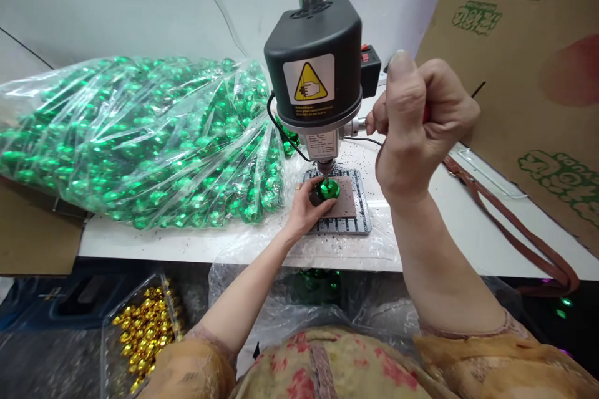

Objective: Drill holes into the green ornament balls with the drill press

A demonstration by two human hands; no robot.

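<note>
With the green ball (pixel 330 189) taken as clock centre, it is being held above the brown board (pixel 347 199), directly under the drill (pixel 313 68), between the thumb and fingers of the left hand (pixel 305 204) at eight o'clock. The lever (pixel 359 125) is being gripped by the curled right hand (pixel 414 118) at two. At twelve, "Attention:" is being displayed beneath a yellow triangle on the warning label (pixel 309 79); smaller print is escaping legibility. Green lettering, not decipherable, is being shown on the cardboard box (pixel 505 100), also toward two.
</note>
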